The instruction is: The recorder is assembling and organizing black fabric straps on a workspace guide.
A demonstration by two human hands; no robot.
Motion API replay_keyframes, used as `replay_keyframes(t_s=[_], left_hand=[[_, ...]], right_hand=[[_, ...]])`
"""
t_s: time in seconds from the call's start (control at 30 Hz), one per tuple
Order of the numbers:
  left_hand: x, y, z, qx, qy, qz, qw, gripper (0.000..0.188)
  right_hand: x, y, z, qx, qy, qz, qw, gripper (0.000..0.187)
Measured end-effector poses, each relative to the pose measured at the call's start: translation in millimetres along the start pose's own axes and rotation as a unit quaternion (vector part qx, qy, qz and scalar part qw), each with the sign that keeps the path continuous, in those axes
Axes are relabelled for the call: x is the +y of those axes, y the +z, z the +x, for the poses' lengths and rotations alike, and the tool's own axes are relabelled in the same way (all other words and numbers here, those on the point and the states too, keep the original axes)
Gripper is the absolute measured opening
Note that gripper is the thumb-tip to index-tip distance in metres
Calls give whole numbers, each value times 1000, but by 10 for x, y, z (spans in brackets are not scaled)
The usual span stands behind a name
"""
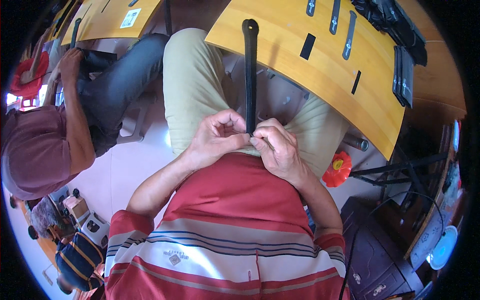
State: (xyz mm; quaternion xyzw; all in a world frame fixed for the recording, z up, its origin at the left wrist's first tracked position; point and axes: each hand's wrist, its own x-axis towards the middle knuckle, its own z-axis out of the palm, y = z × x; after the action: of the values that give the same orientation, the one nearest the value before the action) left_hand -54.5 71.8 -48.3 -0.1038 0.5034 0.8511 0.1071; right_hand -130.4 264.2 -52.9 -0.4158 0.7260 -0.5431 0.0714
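Note:
A long black strap [251, 75] runs up from my lap, its rounded far end with a small hole reaching over the table's near edge. My left hand [217, 137] pinches the strap's near end between thumb and fingers. Right against it, my right hand [277, 147] grips the same end, fingers curled and thumb pressed in. The fingertips cover the very tip, so its detail cannot be made out. Both hands are held just above my lap, between my knees.
On the yellow wooden table [280, 37] lie several flat black straps [350, 35], a black rectangular piece [307, 46] and stacked dark packs [403, 75]. An orange-red flower-shaped object [337, 169] is below the table. At left, a seated person [45, 145] works at another table [112, 20].

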Motion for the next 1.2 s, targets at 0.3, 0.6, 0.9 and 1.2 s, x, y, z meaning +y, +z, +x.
replay_keyframes(t_s=[0.3, 0.6, 0.9, 1.2], left_hand=[[9, 80, -69, 3, -30, -3, 1000, 23], [-78, -101, -155, -42, -40, 32, 998, 19], [23, -80, -217, -57, -18, 101, 993, 16], [79, 86, -227, 11, 28, 193, 981, 14]], right_hand=[[-39, 43, -29, 1, -13, 23, 1000, 17], [-49, 46, -106, -47, 5, 62, 997, 14], [-28, 43, -71, -56, -22, 101, 993, 14], [-128, 110, -17, 90, -96, -37, 991, 36]])
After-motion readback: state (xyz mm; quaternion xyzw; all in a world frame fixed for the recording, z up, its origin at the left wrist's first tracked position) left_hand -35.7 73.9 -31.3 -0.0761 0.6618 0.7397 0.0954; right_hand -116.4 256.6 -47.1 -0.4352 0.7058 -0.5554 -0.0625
